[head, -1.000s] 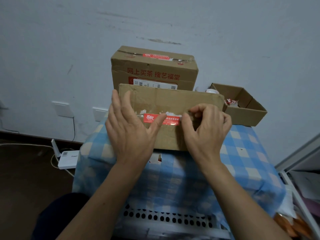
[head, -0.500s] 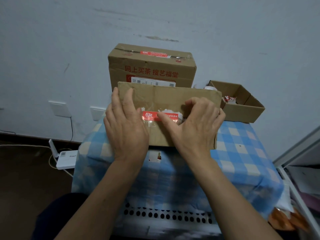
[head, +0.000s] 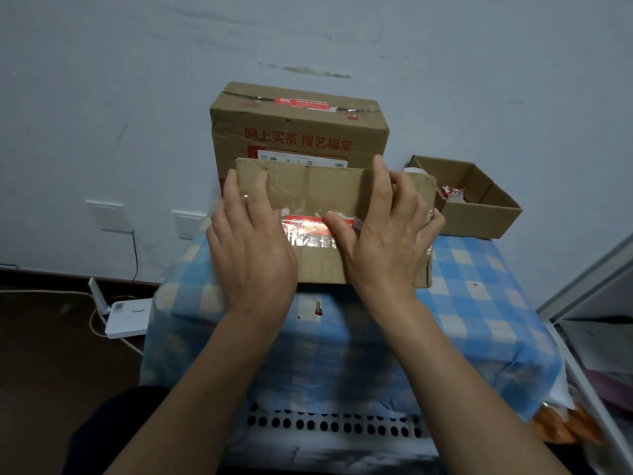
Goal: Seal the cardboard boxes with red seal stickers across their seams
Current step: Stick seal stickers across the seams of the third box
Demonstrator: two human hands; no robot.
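Left hand (head: 253, 248) and right hand (head: 387, 245) flat on the near cardboard box (head: 329, 186), red seal sticker (head: 305, 225) between them.

Person, viewed from the head camera. Left hand (head: 253, 255) and right hand (head: 383, 248): bare. Left forearm (head: 191, 389) and right forearm (head: 462, 389): bare as far as the lower edge of the view. Fingers (head: 245, 200) of the left hand: one small pale glint, ring or tape undetermined. Dark garment (head: 113, 426): plain, navy to black, lower left, in shadow.
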